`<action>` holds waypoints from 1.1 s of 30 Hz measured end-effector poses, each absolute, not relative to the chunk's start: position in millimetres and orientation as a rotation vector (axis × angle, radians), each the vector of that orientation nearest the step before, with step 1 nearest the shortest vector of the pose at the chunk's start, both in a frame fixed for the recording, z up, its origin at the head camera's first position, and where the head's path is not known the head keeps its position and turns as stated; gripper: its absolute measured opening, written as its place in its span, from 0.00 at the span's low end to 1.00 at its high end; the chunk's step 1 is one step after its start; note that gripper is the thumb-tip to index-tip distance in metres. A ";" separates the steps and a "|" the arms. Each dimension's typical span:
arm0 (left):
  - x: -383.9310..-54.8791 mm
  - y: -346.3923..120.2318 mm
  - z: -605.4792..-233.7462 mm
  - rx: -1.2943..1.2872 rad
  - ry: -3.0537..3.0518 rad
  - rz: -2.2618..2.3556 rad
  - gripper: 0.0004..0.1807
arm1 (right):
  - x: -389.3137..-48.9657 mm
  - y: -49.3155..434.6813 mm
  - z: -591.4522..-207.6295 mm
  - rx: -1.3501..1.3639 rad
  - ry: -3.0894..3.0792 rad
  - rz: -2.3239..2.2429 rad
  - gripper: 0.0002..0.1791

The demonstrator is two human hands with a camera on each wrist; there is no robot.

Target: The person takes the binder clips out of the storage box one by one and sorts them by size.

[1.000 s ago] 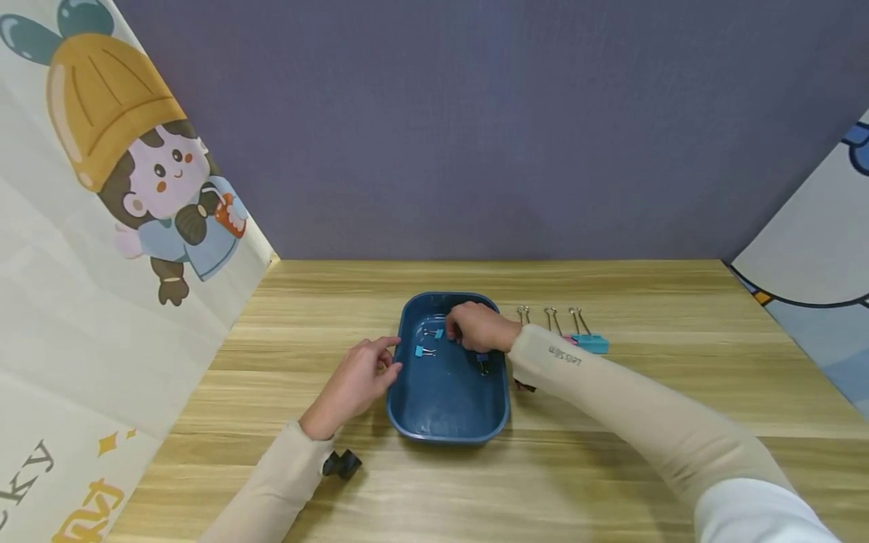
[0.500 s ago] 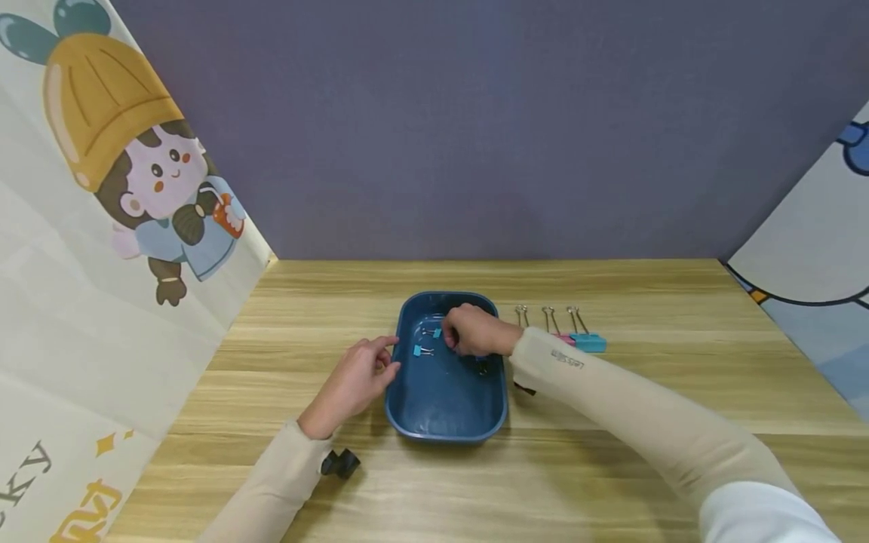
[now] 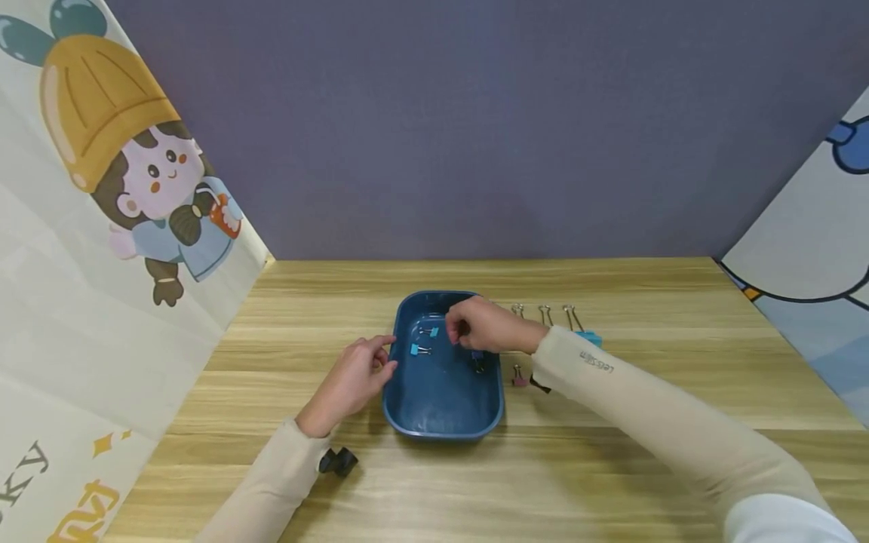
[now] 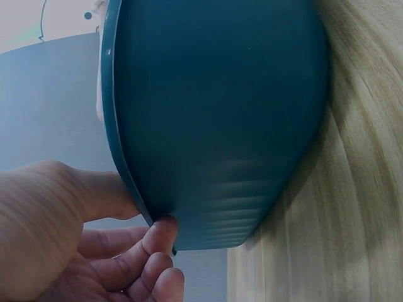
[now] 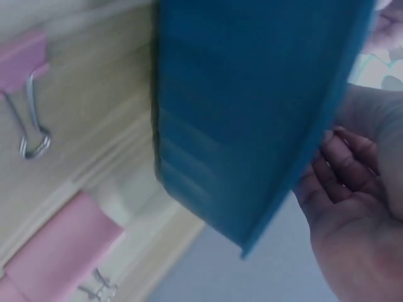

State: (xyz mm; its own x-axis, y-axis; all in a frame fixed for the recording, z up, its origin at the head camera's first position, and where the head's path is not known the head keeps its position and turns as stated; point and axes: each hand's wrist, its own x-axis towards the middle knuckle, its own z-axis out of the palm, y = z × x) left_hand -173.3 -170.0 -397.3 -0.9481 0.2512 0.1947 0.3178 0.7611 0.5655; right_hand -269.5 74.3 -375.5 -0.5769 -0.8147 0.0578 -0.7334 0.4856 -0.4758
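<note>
Sitting beside tray [image 3: 444, 411]: small pink clip [image 3: 519, 381] | sleeve [image 3: 638, 400] overlapping large cyan clip [image 3: 591, 336]

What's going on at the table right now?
A person is working over a bin of clips. The left hand holds the bin by its rim. The right hand is over the bin's far right part with fingers curled; whether it holds anything is hidden. Two light-blue clips and a dark clip lie inside. On the table to the right are a small pink clip and larger clips, partly hidden by the right arm.
</note>
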 end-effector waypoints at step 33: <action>-172.8 -165.2 -397.4 -0.442 -2.855 -0.956 0.21 | -206.5 198.4 -399.6 -1.213 2.773 -0.873 0.15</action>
State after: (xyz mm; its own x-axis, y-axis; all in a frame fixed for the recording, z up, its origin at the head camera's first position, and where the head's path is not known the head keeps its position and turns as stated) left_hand -172.8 -165.2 -397.4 -0.9532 0.2408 0.1829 0.3024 0.7613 0.5736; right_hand -206.5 198.4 -399.6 -0.7033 -0.6758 0.2207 -0.6803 0.5497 -0.4848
